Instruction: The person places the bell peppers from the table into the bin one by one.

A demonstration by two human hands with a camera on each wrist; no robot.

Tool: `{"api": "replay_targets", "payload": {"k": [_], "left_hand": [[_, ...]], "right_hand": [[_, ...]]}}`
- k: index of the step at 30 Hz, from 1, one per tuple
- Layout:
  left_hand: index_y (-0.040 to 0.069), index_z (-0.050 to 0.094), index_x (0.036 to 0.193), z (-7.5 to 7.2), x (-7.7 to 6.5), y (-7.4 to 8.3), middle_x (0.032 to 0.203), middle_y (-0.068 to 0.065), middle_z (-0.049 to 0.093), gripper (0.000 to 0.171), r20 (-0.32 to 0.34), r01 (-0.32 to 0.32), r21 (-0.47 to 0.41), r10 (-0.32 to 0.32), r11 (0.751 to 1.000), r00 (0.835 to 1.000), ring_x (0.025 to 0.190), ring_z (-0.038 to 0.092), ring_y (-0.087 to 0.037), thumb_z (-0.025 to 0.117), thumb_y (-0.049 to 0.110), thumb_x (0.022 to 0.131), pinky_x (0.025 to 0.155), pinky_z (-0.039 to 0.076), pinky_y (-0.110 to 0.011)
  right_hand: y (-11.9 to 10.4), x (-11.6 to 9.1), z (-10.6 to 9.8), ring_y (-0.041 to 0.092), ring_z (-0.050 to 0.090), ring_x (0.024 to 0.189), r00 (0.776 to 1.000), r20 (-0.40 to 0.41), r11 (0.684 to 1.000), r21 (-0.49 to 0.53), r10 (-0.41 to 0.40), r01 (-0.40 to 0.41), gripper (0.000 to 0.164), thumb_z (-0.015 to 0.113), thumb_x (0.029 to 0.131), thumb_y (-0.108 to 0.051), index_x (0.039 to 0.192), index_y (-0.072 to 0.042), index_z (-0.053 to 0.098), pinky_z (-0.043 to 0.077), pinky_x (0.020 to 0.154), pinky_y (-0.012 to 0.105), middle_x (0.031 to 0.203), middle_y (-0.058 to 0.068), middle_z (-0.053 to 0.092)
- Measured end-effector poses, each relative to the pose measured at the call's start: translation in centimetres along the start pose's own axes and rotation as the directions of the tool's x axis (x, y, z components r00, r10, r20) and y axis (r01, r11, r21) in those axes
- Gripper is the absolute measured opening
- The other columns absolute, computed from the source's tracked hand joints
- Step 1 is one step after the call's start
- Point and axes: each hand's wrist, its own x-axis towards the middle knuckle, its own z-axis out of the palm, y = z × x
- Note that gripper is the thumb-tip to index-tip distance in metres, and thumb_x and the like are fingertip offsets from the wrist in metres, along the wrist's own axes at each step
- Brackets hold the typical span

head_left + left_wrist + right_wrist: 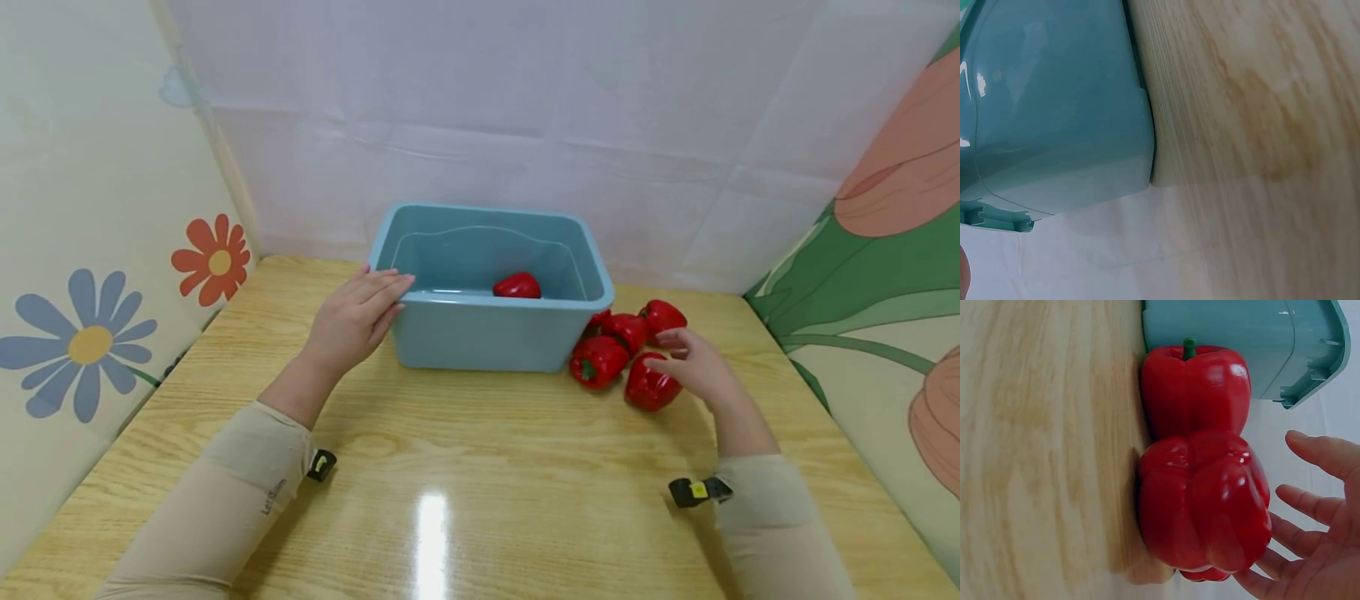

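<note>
Right up close, left sleeve [225, 492] and right sleeve [776, 508], a small black gadget at each cuff, out over the shiny wooden table [495, 450]. Farther in, right hand [697, 362] just over the nearest red pepper [649, 392]: fingers spread and gently bent, thumb well apart, gripping nothing. Fingertips right by the skin there; can't tell from here whether touching.

Just left of that, green-stemmed pepper [598, 364], close beside the box [480, 337]. Behind these, middle pepper [628, 330], then rear pepper [663, 315] out to the right, plus a sliver of red peeking out by the box corner. Quite a cluster!

Over on the other side, left hand [352, 317] resting on the box rim at the near-left corner, fingers fairly straight and close together, not wrapped around anything. And inside the blue box, one lone pepper [517, 286], right of centre. Farthest back, a creased white sheet [525, 92] across the whole scene.
</note>
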Motion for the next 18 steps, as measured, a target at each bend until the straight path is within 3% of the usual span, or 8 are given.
{"api": "replay_targets", "payload": {"k": [8,18], "left_hand": [[0.006,0.059,0.123,-0.1,0.0,0.1,0.118,-0.010,0.061,0.044,-0.001,-0.002,-0.006,0.002,1.000,1.000,0.111,0.055,-0.027,0.066,0.009,0.080,0.100,0.037,-0.050],[0.004,0.060,0.121,-0.1,0.1,0.1,0.117,-0.010,0.062,0.042,0.001,0.000,-0.006,0.000,1.000,1.000,0.111,0.055,-0.028,0.067,0.008,0.079,0.100,0.037,-0.050]], "right_hand": [[0.7,-0.3,0.4,0.044,0.039,0.118,1.000,0.009,1.000,-0.003,0.011,-0.011,0.064,0.062,0.086,-0.033,0.134,0.001,0.036,0.042,0.092,0.053,0.135,0.025,0.038],[1.3,-0.7,0.8,0.043,0.037,0.117,0.998,0.042,0.999,-0.008,0.037,-0.037,0.068,0.066,0.084,-0.033,0.135,0.000,0.035,0.040,0.093,0.054,0.131,0.028,0.038]]}}
